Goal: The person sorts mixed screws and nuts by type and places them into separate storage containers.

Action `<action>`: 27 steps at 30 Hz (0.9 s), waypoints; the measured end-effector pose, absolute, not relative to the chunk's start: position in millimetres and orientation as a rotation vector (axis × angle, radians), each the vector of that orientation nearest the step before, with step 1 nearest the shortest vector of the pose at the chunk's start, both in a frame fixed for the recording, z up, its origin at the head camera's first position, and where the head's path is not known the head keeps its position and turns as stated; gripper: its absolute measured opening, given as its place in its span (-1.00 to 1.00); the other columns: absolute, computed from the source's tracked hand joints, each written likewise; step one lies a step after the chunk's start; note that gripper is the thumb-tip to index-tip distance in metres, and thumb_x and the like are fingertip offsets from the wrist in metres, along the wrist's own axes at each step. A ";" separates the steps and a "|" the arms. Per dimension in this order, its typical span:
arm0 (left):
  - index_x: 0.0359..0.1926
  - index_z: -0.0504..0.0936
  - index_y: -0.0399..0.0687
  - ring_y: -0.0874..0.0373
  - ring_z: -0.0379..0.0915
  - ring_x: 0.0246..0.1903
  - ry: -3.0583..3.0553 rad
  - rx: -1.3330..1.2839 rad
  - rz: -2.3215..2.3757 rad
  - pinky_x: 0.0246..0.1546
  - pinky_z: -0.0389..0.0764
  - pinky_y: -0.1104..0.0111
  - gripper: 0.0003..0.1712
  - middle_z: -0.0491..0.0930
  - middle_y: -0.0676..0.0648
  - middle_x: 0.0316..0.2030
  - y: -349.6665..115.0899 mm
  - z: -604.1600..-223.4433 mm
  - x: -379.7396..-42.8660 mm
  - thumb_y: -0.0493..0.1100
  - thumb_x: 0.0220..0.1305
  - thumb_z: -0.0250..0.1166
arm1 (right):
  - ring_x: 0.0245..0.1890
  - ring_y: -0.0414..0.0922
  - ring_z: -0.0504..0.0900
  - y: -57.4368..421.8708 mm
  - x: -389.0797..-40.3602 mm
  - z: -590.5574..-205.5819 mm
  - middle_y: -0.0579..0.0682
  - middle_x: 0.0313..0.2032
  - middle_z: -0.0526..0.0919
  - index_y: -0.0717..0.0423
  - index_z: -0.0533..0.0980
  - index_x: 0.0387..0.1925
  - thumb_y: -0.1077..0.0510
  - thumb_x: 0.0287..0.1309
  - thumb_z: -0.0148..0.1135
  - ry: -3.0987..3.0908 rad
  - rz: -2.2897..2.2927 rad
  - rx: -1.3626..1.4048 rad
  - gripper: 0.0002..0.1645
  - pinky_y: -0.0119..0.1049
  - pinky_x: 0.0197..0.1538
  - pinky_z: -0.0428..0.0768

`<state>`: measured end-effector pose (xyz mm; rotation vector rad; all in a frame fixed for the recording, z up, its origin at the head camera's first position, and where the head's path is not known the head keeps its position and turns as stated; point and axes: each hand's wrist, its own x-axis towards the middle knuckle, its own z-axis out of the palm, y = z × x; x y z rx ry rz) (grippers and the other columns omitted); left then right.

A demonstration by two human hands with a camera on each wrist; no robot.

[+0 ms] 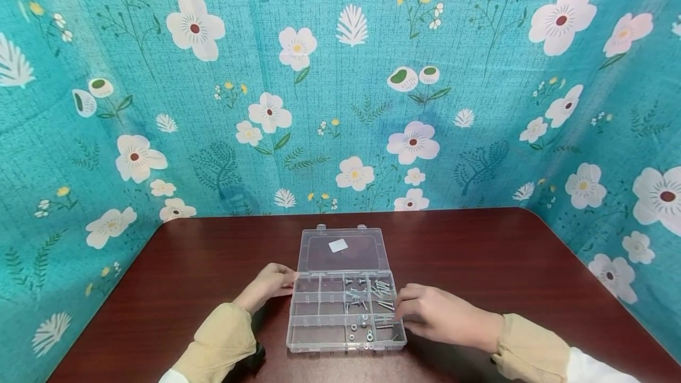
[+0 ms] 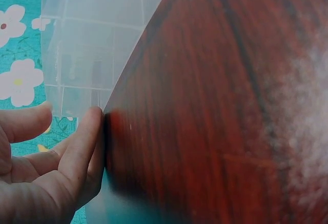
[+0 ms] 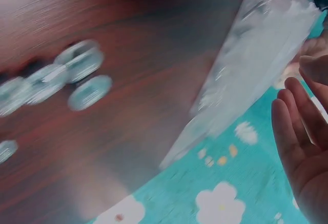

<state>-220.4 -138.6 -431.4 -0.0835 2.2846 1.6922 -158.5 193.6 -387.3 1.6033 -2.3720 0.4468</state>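
A clear plastic compartment box (image 1: 318, 334) lies on the table with its lid (image 1: 314, 253) raised behind it. Screws (image 1: 384, 293) and nuts (image 1: 353, 328) fill several of its right-hand and middle cells. My left hand (image 1: 271, 282) rests its fingertips against the box's left side near the hinge; in the left wrist view its fingers (image 2: 82, 149) are fairly straight, the thumb apart from them. Beside the box's right wall is my right hand (image 1: 425, 312). The blurred right wrist view shows that hand's fingers (image 3: 292, 126) extended, with nothing visible between them.
The dark red wooden table (image 1: 223, 241) runs back to a turquoise floral cloth (image 1: 319, 135). Blurred, shiny round pieces (image 3: 89, 92) lie on the table in the right wrist view; their kind cannot be told. A white label (image 1: 337, 245) shows at the lid.
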 end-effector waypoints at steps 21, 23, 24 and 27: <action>-0.18 0.45 -0.64 0.08 0.49 -0.33 2.282 -0.093 1.707 -0.23 0.63 0.23 -0.73 0.54 -0.28 -0.35 -137.3 -431.0 -220.3 -0.38 0.24 0.08 | -0.50 -0.34 0.42 286.8 -156.2 -405.2 -0.22 -0.50 0.51 0.02 0.55 -0.50 0.33 -0.16 0.32 -3.017 0.598 0.739 -0.84 -0.42 -0.52 0.46; -0.17 0.44 -0.65 0.08 0.48 -0.33 2.281 -0.094 1.708 -0.23 0.63 0.23 -0.72 0.53 -0.29 -0.34 -137.2 -430.5 -220.0 -0.38 0.24 0.08 | -0.52 -0.35 0.38 290.9 -154.0 -409.7 -0.22 -0.51 0.49 0.01 0.55 -0.51 0.28 -0.17 0.35 -3.050 0.604 0.651 -0.85 -0.42 -0.54 0.42; -0.17 0.44 -0.65 0.08 0.48 -0.33 2.278 -0.094 1.709 -0.23 0.63 0.23 -0.72 0.53 -0.29 -0.34 -137.2 -430.2 -219.9 -0.38 0.24 0.08 | -0.53 -0.35 0.36 292.2 -152.7 -411.6 -0.23 -0.52 0.47 0.01 0.54 -0.51 0.26 -0.18 0.36 -3.060 0.607 0.617 -0.85 -0.42 -0.54 0.41; -0.17 0.44 -0.65 0.08 0.49 -0.32 2.277 -0.092 1.706 -0.22 0.63 0.23 -0.73 0.54 -0.29 -0.34 -137.2 -429.8 -219.2 -0.38 0.24 0.08 | -0.54 -0.35 0.34 295.3 -148.5 -417.6 -0.23 -0.54 0.42 0.01 0.52 -0.53 0.26 -0.23 0.39 -3.048 0.604 0.599 -0.81 -0.42 -0.54 0.39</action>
